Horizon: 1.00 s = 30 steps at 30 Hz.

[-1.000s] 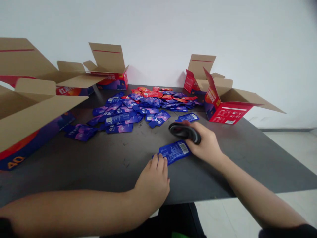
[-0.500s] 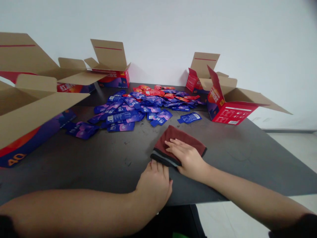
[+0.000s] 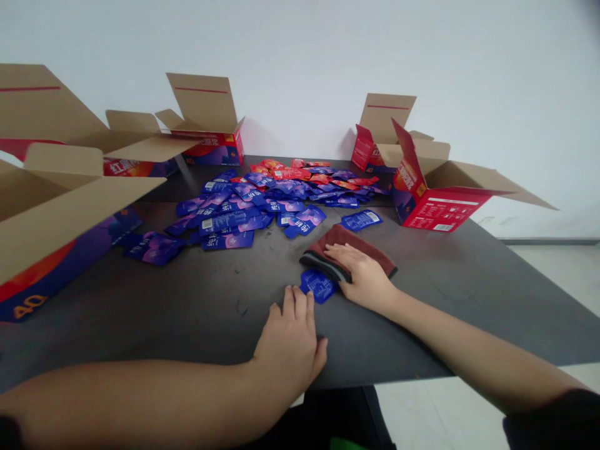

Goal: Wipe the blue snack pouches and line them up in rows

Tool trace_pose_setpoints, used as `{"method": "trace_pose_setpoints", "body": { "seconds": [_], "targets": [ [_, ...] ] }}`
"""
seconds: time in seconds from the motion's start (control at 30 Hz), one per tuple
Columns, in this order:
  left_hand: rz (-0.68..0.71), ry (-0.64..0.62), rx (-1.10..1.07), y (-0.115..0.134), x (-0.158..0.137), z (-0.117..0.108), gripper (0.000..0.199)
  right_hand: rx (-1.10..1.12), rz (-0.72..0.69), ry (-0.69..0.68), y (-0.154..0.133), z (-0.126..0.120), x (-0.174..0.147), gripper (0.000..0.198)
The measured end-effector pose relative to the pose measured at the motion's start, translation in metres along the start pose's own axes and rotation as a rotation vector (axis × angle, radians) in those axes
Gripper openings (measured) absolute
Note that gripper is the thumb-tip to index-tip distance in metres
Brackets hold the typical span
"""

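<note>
A blue pouch (image 3: 319,286) with pale print lies on the table in front of me, its upper part beside the folded cloth. My left hand (image 3: 291,331) is open, palm down, with its fingertips at the pouch's left end and the thumb apart. Stretched flat over the brown cloth (image 3: 340,237) with black and grey edging is my right hand (image 3: 363,275). Its fingers press the cloth from above; the thumb is mostly hidden. Just beyond the cloth rests another blue pouch (image 3: 361,220).
A heap of blue pouches (image 3: 229,220) and red pouches (image 3: 290,174) spreads over the table (image 3: 197,312). Open cartons stand at the left (image 3: 70,256), back left (image 3: 218,150), back right (image 3: 365,150) and right (image 3: 443,209). A white wall (image 3: 300,75) rises behind.
My right hand and the cloth have moved away from me and slightly right, uncovering the blue pouch. My left hand's fingers have spread and lifted a little forward.
</note>
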<state>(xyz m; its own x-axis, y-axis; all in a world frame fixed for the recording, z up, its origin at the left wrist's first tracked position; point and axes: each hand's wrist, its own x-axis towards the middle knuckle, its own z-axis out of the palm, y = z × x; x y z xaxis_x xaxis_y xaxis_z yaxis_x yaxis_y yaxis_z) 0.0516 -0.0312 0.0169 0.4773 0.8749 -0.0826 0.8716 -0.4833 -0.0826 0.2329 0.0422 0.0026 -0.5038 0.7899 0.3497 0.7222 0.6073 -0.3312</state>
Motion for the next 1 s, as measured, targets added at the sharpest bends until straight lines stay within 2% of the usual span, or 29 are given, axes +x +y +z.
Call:
{"method": "trace_pose_setpoints", "body": {
  "seconds": [0.07, 0.17, 0.23, 0.4, 0.53, 0.57, 0.7, 0.73, 0.87, 0.9, 1.0],
  "targets": [
    [-0.009, -0.012, 0.010, 0.000, 0.000, -0.001, 0.065, -0.023, 0.038, 0.023, -0.002, -0.001, -0.001, 0.057],
    [0.024, -0.095, -0.011, 0.000, 0.000, -0.005, 0.054, 0.042, -0.128, -0.085, -0.013, -0.001, -0.004, 0.059],
    [0.030, -0.111, -0.030, 0.000, 0.000, -0.006, 0.053, 0.088, -0.185, -0.131, -0.017, -0.001, -0.005, 0.061],
    [0.007, -0.007, -0.022, 0.000, 0.001, -0.005, 0.066, 0.069, -0.032, -0.027, -0.013, -0.002, -0.005, 0.056],
    [0.036, -0.091, -0.064, 0.000, 0.001, -0.004, 0.051, 0.117, -0.161, -0.134, -0.018, 0.000, -0.007, 0.060],
    [0.042, -0.092, -0.056, 0.000, 0.001, -0.003, 0.052, 0.119, -0.154, -0.134, -0.018, 0.000, -0.006, 0.060],
    [0.030, -0.023, 0.007, 0.000, 0.001, 0.000, 0.061, 0.055, 0.045, 0.006, -0.010, -0.002, -0.002, 0.058],
    [0.025, -0.026, 0.007, 0.000, 0.001, 0.000, 0.061, 0.051, 0.036, 0.009, -0.010, -0.003, -0.002, 0.058],
    [0.043, -0.072, -0.036, 0.000, 0.000, -0.001, 0.051, 0.121, -0.172, -0.120, -0.014, -0.004, -0.005, 0.059],
    [0.047, -0.061, -0.036, -0.001, 0.000, -0.001, 0.052, 0.119, -0.160, -0.112, -0.014, -0.004, -0.005, 0.059],
    [0.043, 0.000, -0.015, -0.002, 0.000, -0.002, 0.063, 0.032, 0.012, 0.015, -0.012, -0.002, -0.005, 0.056]
  ]
}}
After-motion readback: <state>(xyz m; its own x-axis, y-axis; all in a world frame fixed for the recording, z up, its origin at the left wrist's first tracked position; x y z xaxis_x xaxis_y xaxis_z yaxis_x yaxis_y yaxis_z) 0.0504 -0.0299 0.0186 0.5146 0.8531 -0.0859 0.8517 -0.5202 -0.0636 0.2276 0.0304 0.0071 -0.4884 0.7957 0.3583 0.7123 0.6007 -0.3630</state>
